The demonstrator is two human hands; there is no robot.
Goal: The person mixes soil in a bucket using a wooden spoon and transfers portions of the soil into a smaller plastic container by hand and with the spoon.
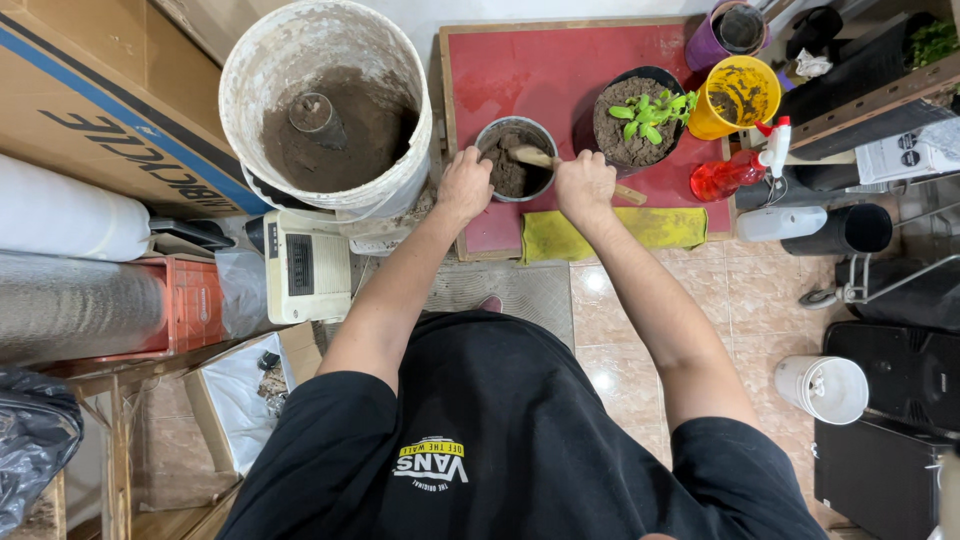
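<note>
- Torso in a black shirt nearest the camera, both bare forearms stretched forward over pale glossy floor tiles [740, 300].
- Left hand [465, 185] curled over the near rim of a small grey pot [515, 158], gripping it, seemingly to steady it.
- Right hand [585, 185] closed around a wooden tool [535, 157], handle end poking out to the right, blade end resting in the pot's dark, crumbly soil.
- Small grey pot standing on the low red surface [560, 75], near its front edge, between the two hands.
- Yellow cloth [610, 230] lying rumpled along that front edge, just beside the right hand.
- Further right, a round black pot [640, 120] of soil with a green seedling, a yellow pot [740, 95], a red spray bottle [730, 175] on its side.
- Far left, a big white bucket [325, 105], grimy, holding loose brown earth and a half-buried cup.
</note>
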